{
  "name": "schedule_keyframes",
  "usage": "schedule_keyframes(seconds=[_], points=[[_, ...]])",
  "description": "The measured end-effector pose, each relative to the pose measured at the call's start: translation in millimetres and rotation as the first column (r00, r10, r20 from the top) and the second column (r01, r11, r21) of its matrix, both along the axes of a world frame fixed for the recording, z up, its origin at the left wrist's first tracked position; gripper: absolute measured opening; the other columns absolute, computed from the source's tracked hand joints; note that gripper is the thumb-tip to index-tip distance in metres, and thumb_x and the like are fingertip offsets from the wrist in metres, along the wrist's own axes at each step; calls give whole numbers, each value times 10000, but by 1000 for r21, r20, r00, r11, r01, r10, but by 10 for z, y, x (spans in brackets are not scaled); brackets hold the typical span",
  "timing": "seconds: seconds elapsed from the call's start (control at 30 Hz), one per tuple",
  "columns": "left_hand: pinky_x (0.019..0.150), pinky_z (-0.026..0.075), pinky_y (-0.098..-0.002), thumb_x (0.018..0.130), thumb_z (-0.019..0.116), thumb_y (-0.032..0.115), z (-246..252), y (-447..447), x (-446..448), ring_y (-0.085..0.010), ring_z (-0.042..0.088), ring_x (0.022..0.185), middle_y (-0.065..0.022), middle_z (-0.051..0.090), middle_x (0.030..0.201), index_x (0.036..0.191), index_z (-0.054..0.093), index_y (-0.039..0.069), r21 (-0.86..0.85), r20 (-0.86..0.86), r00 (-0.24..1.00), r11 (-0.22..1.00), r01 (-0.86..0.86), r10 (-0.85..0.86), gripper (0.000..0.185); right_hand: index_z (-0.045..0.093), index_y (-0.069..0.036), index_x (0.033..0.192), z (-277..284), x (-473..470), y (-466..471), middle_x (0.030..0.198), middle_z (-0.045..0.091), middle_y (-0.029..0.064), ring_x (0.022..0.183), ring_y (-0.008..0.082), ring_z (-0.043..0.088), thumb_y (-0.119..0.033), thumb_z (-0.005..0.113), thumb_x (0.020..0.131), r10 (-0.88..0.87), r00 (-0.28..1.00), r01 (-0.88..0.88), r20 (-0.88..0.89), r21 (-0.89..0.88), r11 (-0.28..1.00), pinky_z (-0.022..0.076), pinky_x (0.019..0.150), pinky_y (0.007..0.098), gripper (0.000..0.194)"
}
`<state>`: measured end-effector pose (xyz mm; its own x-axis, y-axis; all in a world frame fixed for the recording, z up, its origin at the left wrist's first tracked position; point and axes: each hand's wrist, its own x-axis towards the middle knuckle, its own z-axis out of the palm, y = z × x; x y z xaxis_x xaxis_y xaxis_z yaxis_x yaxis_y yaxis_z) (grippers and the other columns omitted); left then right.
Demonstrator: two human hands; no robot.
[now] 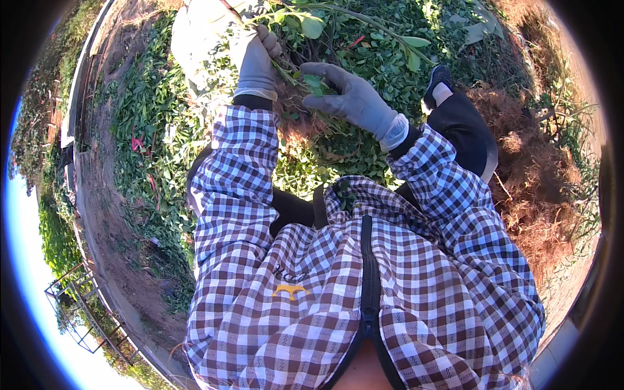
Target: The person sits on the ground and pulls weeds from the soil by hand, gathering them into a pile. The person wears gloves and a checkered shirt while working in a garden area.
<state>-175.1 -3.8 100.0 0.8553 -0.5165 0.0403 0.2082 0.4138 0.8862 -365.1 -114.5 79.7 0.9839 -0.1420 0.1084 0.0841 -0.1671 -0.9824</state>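
My left hand (256,61), in a grey glove, is closed around thin plant stems near the top of the view. Leafy cuttings (312,27) with green leaves spread to the right from about that hand. My right hand (348,95), also gloved in grey, is beside them with thumb and fingers apart. A small green leaf (317,85) shows between its thumb and fingers; whether they touch it I cannot tell. Below and between the hands lie reddish-brown roots (300,122), partly in shade.
Green leafy cuttings (141,102) cover the ground ahead and at left, with a pink-red strip (138,142) among them. Brown fibrous roots (531,161) are heaped at right beside my bent leg (463,131). A metal frame (92,312) stands at lower left.
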Motion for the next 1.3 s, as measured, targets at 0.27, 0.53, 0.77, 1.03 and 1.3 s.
schedule_keyframes(seconds=[0.27, 0.53, 0.77, 1.03, 1.3], points=[[449, 206, -273, 1112, 416, 372, -360, 25, 206, -76, 235, 508, 80, 253, 632, 770, 416, 190, -12, -198, 965, 984, -178, 172, 387, 677, -16, 1088, 602, -355, 346, 830, 665, 0, 695, 49, 590, -115, 763, 934, -132, 987, 161, -94, 489, 857, 483, 629, 205, 203], [450, 178, -240, 1097, 425, 281, -519, 165, 438, -46, 233, 521, 97, 233, 640, 808, 440, 218, -18, -120, 989, 996, -93, 90, 296, 642, -34, 1290, 596, -887, -432, 1212, 659, 84, 984, 126, 665, -107, 715, 960, -235, 966, 188, -106, -334, 923, 545, 835, 258, 345], [628, 482, -346, 1048, 535, 302, -279, -71, 368, -252, 588, 678, -61, 630, 804, 1051, 651, 92, 444, 793, 604, 758, -477, -85, 240, 662, -69, 1305, 1812, -1128, -533, 1255, 668, 145, 1101, 191, 661, 0, 646, 935, 3, 940, 151, 341, -423, 894, 548, 917, 349, 377], [646, 538, -398, 913, 705, 250, 953, -646, -352, -276, 697, 733, -71, 705, 830, 1159, 685, 173, 342, 773, -342, 806, -484, -534, 259, 682, -214, 1156, 1402, -686, -1456, 822, 691, 65, 836, 313, 687, -292, 533, 957, -47, 977, 188, 209, -942, -279, 532, 789, 474, 260], [1047, 420, -491, 826, 732, 110, 1906, -876, -1426, -348, 520, 1266, -115, 594, 1275, 1294, 645, 85, -2, 917, -396, 991, -134, -52, 476, 548, -383, 1421, 2084, -2917, -1989, 993, 636, 107, 837, 319, 690, -172, 579, 976, -473, 587, 531, 657, -754, -388, 551, 667, 434, 494]])
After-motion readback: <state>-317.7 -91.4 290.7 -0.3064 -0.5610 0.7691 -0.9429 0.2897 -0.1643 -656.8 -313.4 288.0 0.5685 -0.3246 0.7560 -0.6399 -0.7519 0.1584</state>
